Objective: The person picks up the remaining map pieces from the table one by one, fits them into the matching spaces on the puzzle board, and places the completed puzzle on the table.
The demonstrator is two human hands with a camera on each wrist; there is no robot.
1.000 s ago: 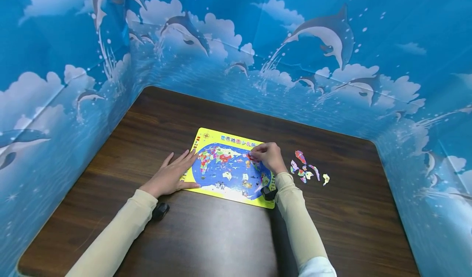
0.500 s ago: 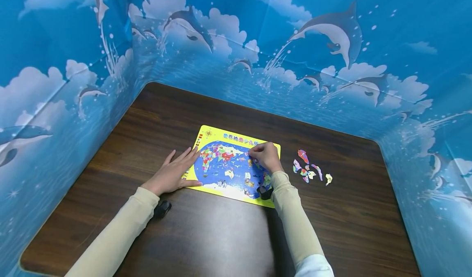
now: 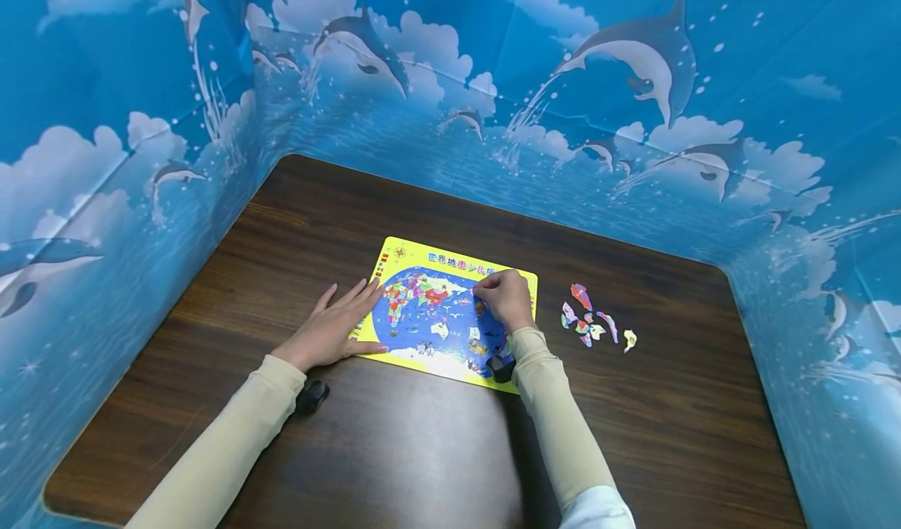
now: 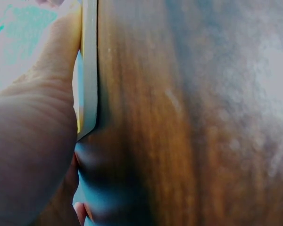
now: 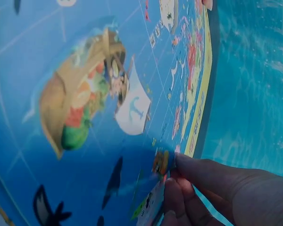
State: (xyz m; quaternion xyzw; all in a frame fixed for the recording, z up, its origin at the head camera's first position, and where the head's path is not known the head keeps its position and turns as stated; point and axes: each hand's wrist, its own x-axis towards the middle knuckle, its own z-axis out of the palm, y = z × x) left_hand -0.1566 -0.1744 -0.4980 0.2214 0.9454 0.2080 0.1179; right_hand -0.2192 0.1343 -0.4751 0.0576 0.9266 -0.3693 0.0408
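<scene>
A yellow-bordered world map puzzle board with a blue ocean lies on the table. My left hand rests spread over its left edge; in the left wrist view the thumb side lies along the board's rim. Over the board's upper right part, my right hand has its thumb and fingers drawn together at the surface. The right wrist view shows those fingertips pinching a small colorful map puzzle piece, mostly white with green, tilted against the board. In the head view the hand hides this piece.
Several loose puzzle pieces lie on the dark wooden table right of the board. A blue dolphin-print curtain stands around the table's back and sides. A black wrist device sits below the left wrist.
The right hand has shifted slightly left at the board's upper right, and a red piece edge earlier seen at its fingertips is now hidden. The left hand stays put; the view moved slightly.
</scene>
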